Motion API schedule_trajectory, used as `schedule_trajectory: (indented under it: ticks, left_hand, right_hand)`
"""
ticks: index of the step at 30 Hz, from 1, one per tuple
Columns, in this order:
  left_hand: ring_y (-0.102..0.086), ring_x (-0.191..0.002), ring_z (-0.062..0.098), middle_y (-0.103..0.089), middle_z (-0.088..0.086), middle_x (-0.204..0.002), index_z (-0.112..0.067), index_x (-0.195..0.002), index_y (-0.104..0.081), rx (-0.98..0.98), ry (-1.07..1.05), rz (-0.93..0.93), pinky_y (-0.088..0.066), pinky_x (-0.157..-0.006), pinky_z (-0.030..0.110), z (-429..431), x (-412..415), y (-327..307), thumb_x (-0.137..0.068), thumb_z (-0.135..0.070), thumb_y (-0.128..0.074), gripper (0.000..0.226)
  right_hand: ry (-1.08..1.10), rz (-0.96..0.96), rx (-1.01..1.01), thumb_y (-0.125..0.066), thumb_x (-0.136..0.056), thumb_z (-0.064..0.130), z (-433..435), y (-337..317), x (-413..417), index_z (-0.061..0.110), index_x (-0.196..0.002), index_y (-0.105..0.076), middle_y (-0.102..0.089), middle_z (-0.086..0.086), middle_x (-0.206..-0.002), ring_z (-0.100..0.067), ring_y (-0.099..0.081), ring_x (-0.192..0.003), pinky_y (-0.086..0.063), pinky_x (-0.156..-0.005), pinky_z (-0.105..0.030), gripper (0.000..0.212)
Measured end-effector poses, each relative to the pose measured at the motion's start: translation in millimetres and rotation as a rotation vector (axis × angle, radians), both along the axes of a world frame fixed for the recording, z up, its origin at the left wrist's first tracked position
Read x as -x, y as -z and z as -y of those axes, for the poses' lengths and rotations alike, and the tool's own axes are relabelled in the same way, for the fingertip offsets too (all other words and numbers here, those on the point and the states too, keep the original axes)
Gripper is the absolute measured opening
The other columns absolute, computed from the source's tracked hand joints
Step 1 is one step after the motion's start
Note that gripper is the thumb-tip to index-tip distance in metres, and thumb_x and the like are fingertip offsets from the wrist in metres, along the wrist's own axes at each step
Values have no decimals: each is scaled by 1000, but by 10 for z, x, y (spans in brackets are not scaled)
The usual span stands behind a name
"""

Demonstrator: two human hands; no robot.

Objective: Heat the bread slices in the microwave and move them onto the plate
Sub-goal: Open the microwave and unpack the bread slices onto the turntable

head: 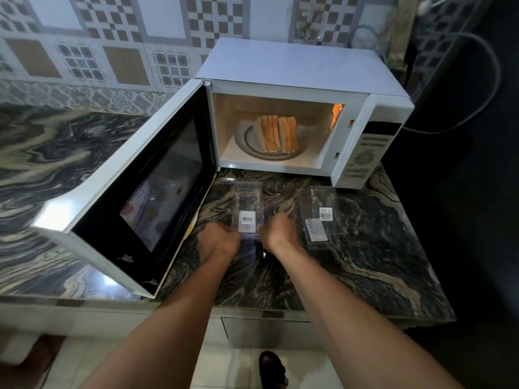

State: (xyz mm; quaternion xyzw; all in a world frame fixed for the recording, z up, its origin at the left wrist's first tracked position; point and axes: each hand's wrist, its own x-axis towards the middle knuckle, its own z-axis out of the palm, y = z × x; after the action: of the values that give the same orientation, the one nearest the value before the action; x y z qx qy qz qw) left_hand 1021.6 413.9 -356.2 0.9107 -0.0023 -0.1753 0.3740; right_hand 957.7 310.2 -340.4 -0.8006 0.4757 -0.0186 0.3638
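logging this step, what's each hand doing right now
Left hand: fingers closed on the clear plastic tray, at its near-left edge.
Right hand: fingers closed on the same tray, near-right edge.

White box microwave (pixel 303 66) glows orange inside over golden-crusted bread slices (pixel 279 133); clear plastic container (pixel 249 203) between the fingers shows a white barcode label; swirled dark marble counter (pixel 365 262).
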Motion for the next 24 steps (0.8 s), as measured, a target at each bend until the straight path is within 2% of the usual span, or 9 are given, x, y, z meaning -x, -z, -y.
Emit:
schedule_trajectory:
  ticks: [5, 8, 10, 13, 17, 19, 21, 23, 24]
  left_hand:
    - [-61, -107, 35, -67, 15, -113, -15, -105, -69, -64, 93, 326, -49, -86, 38, 34, 198, -209, -93, -35, -61, 25]
    - [-62, -98, 30, -66, 10, -106, -19, -99, -66, 83, 198, 458, -47, -80, 35, 183, 318, -367, -94, -30, -58, 14]
    - [-65, -87, 27, -69, 5, -93, -21, -90, -65, 165, 277, 460, -50, -74, 33, 331, 414, -506, -94, -29, -57, 12]
    - [-67, -84, 25, -72, 5, -90, -19, -93, -66, 191, 400, 332, -50, -73, 30, 578, 521, -575, -94, -28, -58, 12]
    - [-65, -105, 34, -71, 12, -111, -16, -117, -61, 212, 413, 153, -52, -90, 39, 823, 707, -454, -94, -34, -58, 29]
    - [-63, -110, 32, -68, 11, -117, -11, -125, -59, 169, 398, 64, -47, -90, 32, 896, 795, -334, -98, -37, -57, 37]
    - [-65, -99, 25, -68, 5, -109, -9, -112, -65, 211, 368, -77, -49, -87, 29, 976, 870, -200, -94, -44, -59, 40]
    - [-72, -87, 32, -74, 15, -95, -4, -96, -66, 288, 286, -208, -60, -82, 47, 1044, 903, 16, -77, -56, -62, 55]
    - [-73, -82, 35, -74, 17, -88, -6, -92, -67, 320, 249, -266, -62, -77, 53, 1074, 906, 116, -76, -52, -64, 50]
  right_hand:
    - [-161, -43, 257, -62, -94, 22, -17, -534, 288, 19, -73, -55, -55, 1, -71, -28, -63, -80, -45, -65, -31, 23]
    - [-157, 24, 432, -58, -94, 20, 120, -795, 428, 16, -90, -61, -67, -7, -96, -32, -64, -94, -42, -68, -31, 6]
    - [-137, 54, 501, -55, -93, 19, 276, -874, 518, 11, -103, -62, -65, -11, -110, -33, -61, -104, -46, -76, -35, 14]
    - [-89, 30, 497, -57, -91, 17, 539, -889, 677, 8, -117, -58, -58, -14, -121, -35, -54, -115, -48, -87, -40, 28]
    - [-18, -38, 419, -62, -90, 20, 850, -735, 881, 6, -133, -51, -50, -16, -135, -35, -50, -123, -46, -95, -40, 47]
    - [16, -74, 365, -64, -87, 20, 963, -608, 960, 5, -134, -51, -51, -17, -135, -35, -51, -124, -46, -96, -39, 51]
    - [37, -110, 323, -68, -85, 23, 1022, -454, 1012, 7, -132, -53, -54, -17, -135, -34, -52, -124, -47, -98, -39, 52]
    - [27, -147, 278, -69, -85, 26, 1026, -317, 1064, 11, -129, -56, -57, -15, -133, -34, -55, -123, -48, -97, -39, 48]
    - [17, -161, 253, -68, -86, 26, 1025, -259, 1090, 13, -126, -58, -60, -14, -130, -33, -57, -120, -49, -95, -39, 43]
